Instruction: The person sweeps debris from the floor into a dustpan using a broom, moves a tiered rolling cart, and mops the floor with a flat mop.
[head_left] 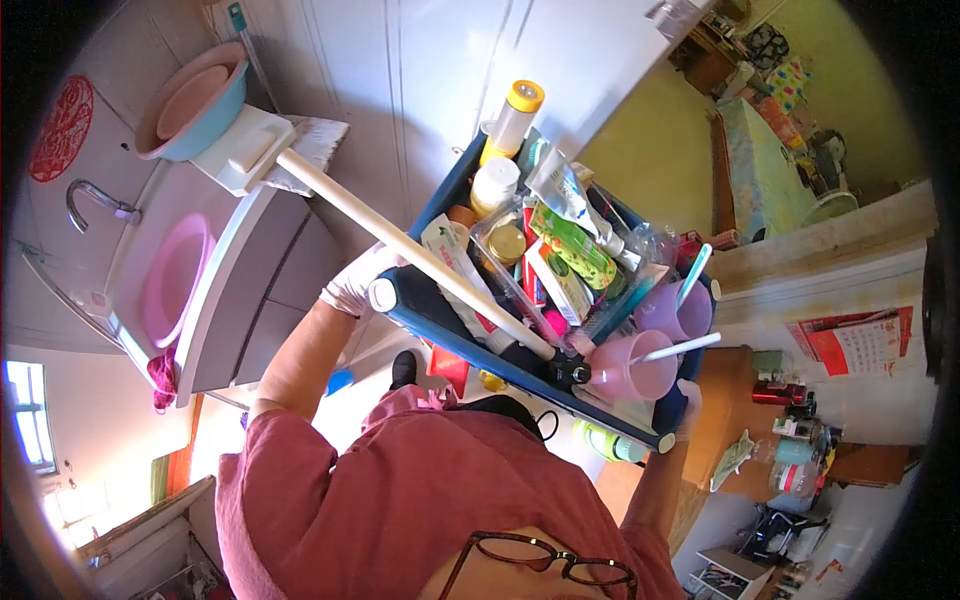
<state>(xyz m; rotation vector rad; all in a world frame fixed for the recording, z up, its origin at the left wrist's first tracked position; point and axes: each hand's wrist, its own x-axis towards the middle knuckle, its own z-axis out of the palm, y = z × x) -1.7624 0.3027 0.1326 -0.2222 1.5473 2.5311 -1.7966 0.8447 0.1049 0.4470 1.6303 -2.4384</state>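
Note:
A dark blue basket (612, 411) is held up in front of my chest, tilted. My left hand (362, 282), in a pale glove, grips its left corner. My right hand (688, 408) closes on its right side, with the fingers mostly hidden. Inside are a toothpaste tube (572, 197), a green patterned tube (580, 248), a white-capped bottle (494, 183), a yellow-capped container (517, 120), small boxes, and jars. Two pink-purple cups (620, 372) each hold a toothbrush (693, 275). A white pole (400, 245) with a black joint crosses over the basket.
Left, a washbasin (130, 265) with a tap (100, 205) holds a pink basin (185, 280); another basin (205, 105) stands above it. Behind the basket is a white door (400, 60). Right are a doorway to another room, a wall calendar (850, 340) and shelves with bottles. Below lies a red object (449, 368).

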